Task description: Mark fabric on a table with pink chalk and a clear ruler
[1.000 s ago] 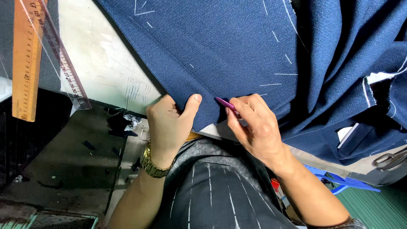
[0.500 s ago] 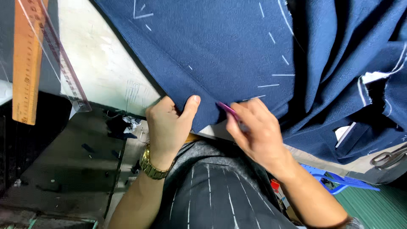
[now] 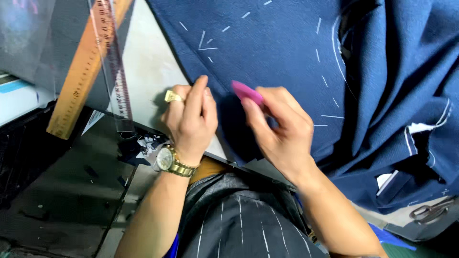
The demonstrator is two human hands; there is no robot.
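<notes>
While our left hand [image 3: 191, 119] pinches the edge of the navy cloth [image 3: 272, 52] on the table, our right hand [image 3: 282, 129] grips pink tailor's chalk [image 3: 246, 91] above it; many white dashes are drawn, this edge unmarked.

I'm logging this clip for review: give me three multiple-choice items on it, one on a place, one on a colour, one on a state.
1. Where does the wooden ruler lie?
A. left of the cloth
B. on the cloth's right
C. under the scissors

2. What colour is the chalk in the right hand?
A. white
B. pink
C. yellow

3. How is the left hand?
A. flat, open on the floor
B. gripping the scissors
C. pinching the blue cloth edge

Answers: 1 A, it leans at the table's left edge; 2 B, the fingertips hold a pink piece; 3 C, its fingers meet at the cloth's border.
</notes>
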